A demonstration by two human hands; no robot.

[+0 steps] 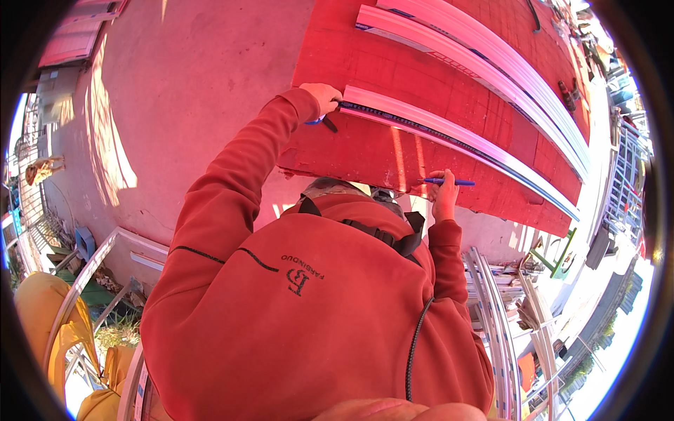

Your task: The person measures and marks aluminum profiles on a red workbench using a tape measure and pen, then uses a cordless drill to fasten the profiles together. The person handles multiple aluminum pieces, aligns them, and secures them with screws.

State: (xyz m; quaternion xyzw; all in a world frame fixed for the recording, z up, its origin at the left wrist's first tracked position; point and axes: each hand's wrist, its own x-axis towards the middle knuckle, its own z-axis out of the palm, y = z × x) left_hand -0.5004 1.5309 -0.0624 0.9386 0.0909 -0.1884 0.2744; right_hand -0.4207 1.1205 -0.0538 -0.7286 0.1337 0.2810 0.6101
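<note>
Red desk (pixel 330 63) here, slanting across the yard; nearest long pale profile (pixel 449 131) lies along it, left hand (pixel 321 97) at its left end, grip impossible to tell; right hand's (pixel 444 200) fingers are clasping a blue pen (pixel 463 183) by the desk's front edge.

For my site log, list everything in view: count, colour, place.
Work table: one, red, top centre to right
Near strip: one, pink, along table's near side
Far strips: at least two, pink, table's far side
Pen: one, blue, at table's near edge
Unclear object: one, dark, by near strip's left end
Floor: one, pinkish, left
Fabric: uncountable, yellow, lower left
Bars: several, pale, lower right
Lattice: one, bluish, far right
Apparent dog: one, brown, far left
Jacket: one, red, worn
Left hand: one, bare, at near strip's left end
Right hand: one, bare, around pen
</note>
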